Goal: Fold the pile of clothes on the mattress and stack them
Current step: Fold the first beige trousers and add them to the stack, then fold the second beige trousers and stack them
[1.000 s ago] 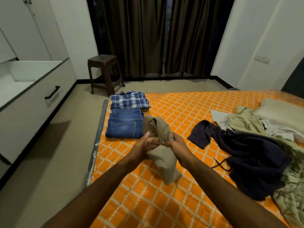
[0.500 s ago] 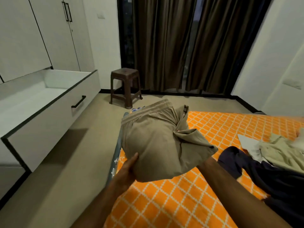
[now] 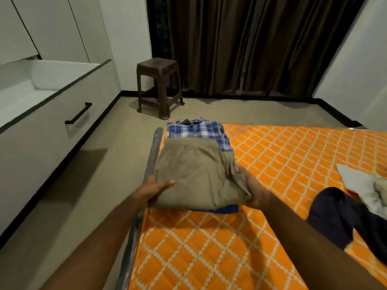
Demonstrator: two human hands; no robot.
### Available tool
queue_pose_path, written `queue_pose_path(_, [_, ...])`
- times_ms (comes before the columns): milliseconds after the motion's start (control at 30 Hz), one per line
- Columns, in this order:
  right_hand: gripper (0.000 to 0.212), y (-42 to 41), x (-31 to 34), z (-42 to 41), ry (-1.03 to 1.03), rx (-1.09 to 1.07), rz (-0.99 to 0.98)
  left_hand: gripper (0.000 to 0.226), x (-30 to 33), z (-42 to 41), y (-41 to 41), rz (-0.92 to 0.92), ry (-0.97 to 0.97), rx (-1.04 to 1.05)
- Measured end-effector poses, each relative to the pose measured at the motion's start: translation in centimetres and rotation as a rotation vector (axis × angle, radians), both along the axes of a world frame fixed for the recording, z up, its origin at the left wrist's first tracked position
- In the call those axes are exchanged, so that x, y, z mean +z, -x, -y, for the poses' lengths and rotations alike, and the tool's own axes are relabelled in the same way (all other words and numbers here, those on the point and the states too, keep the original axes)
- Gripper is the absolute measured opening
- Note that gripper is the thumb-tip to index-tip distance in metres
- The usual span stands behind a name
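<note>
A folded khaki garment lies on top of the folded blue jeans, of which only a strip shows at its near edge. My left hand grips its near left corner, thumb on top. My right hand holds its right side, fingers tucked under the cloth. Behind it lies a folded blue plaid shirt. All sit at the left edge of the orange patterned mattress. Unfolded clothes lie at the right: a dark navy garment and pale ones.
An open white drawer with a black handle juts out on the left. A brown plastic stool stands on the floor in front of dark curtains. Bare floor runs between drawer and mattress.
The khaki garment went from bunched in both hands, to lifted up, to laid flat on the jeans. The view has turned left toward the stack.
</note>
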State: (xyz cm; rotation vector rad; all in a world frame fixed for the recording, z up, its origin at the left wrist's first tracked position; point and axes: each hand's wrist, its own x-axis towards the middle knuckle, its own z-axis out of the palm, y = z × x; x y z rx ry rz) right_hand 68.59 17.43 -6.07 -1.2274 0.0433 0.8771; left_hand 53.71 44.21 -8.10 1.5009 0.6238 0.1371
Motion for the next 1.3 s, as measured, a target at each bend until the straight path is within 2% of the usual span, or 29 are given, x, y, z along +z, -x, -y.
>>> queue_pose_path(67, [0.043,0.6,-3.0,0.8,0.031,0.042,-0.045,0.056,-2.3,0.5,0.5,0.013,-0.062,0.057])
queue_pose_path(100, [0.042,0.4,-5.1,1.2,0.107,0.036,-0.001,0.051,-3.8,0.6,0.2,-0.021,-0.095,0.097])
queue_pose_path(167, [0.048,0.4,-7.3,1.7,0.274,-0.010,0.154,0.049,-4.1,0.3,-0.3,-0.013,-0.083,0.121])
queue_pose_path(267, [0.047,0.4,-7.9,1.9,0.316,-0.075,0.198,0.057,-3.3,0.5,-0.6,-0.034,-0.221,0.118])
queue_pose_path(333, [0.040,1.1,-7.4,2.2,0.336,-0.054,0.252,0.071,-3.2,1.7,-0.2,-0.106,-0.452,0.174])
queue_pose_path(433, [0.022,2.8,-5.7,4.3,0.428,0.018,0.371,0.082,-2.5,4.2,0.6,-0.294,-0.968,0.216])
queue_pose_path(500, [0.026,3.8,-5.2,6.8,0.522,0.093,0.437,0.076,-2.2,6.8,1.4,-0.375,-1.212,0.055])
queue_pose_path(567, [0.030,4.7,-4.9,10.1,0.678,0.211,0.567,0.067,-2.3,9.8,2.2,-0.359,-1.307,-0.169])
queue_pose_path(667, [0.031,6.5,-3.8,15.7,0.867,0.335,0.821,0.056,-2.1,15.3,3.2,-0.242,-1.417,-0.406])
queue_pose_path(733, [0.030,7.4,-2.9,19.7,0.948,0.358,0.914,0.053,-2.2,19.0,3.4,-0.214,-1.481,-0.507])
queue_pose_path(833, [0.035,8.2,-1.7,27.7,1.095,0.345,0.980,0.050,-2.3,25.2,2.7,-0.146,-1.474,-0.654])
queue_pose_path(867, [0.035,8.1,-2.2,27.7,1.131,0.342,1.027,0.048,-2.4,24.8,3.4,-0.147,-1.482,-0.645])
queue_pose_path(933, [0.037,8.4,-1.2,34.2,1.311,0.274,1.068,0.044,-2.4,30.0,2.0,-0.063,-1.446,-0.706])
queue_pose_path(1033, [0.046,9.7,-0.1,42.5,1.553,0.119,1.038,0.044,-2.9,36.4,0.8,-0.050,-1.432,-0.866])
queue_pose_path(1100, [0.065,10.6,-0.6,48.4,1.669,0.050,0.973,0.044,-3.5,41.2,-0.2,0.001,-1.416,-0.960])
queue_pose_path(1200, [0.089,11.6,-2.3,53.2,1.722,-0.107,1.014,0.046,-4.3,46.2,-0.8,0.033,-1.416,-1.067])
queue_pose_path(1300, [0.087,11.6,-3.3,54.8,1.661,-0.459,1.123,0.047,-4.4,50.7,-1.7,0.076,-1.397,-1.146])
